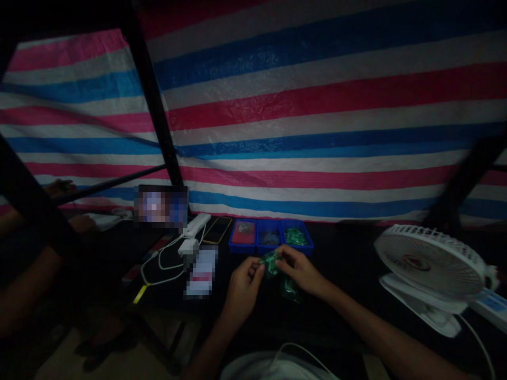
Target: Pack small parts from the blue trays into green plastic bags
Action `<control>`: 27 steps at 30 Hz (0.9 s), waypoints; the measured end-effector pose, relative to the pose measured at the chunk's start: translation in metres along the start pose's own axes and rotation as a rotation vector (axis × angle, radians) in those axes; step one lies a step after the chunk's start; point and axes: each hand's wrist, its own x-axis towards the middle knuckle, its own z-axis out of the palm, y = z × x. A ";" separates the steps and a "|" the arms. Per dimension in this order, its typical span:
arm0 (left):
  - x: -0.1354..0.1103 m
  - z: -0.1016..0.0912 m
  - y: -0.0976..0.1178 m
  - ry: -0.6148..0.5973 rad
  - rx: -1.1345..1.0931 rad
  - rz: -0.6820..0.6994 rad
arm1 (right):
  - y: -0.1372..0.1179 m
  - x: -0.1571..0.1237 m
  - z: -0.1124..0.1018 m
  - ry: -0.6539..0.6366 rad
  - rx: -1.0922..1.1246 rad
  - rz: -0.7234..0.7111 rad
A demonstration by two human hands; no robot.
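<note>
- Behind everything hangs a pink, white and blue striped tarpaulin, crossed by a black metal frame post, and my work sits on a dark tabletop.
- My left hand and right hand meet over the table, the fingers of both curled closed on a crinkled green packet held between them.
- Keeping both pinches close together and the fingertips firm gives me the steadiest hold on something this slippery and crumpled.
- Just below my right fingers lies a second green packet, near enough to brush if my hands drop.
- Just beyond my fingertips sits a blue divided tray; its right compartment holds more green packets, and the other two hold contents too dim to make out.
- Left of my left fingers are a phone, a white charger, tangled white cables and a pixelated paper.
- Well right of my right fingers stands a white desk fan, and nothing stands between it and my hands.
- Far left of my hands, another person's forearm shows dimly.
</note>
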 end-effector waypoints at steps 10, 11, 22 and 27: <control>0.000 0.001 -0.002 -0.012 -0.022 -0.008 | -0.002 -0.001 0.001 0.002 -0.004 0.000; 0.000 0.001 -0.002 -0.010 -0.021 -0.009 | -0.003 0.000 0.001 0.007 -0.010 -0.007; -0.001 0.001 -0.002 -0.037 -0.071 -0.037 | -0.001 0.000 -0.002 0.068 -0.014 -0.004; -0.001 0.000 -0.002 -0.020 -0.082 -0.050 | -0.007 -0.001 -0.003 0.034 0.032 0.007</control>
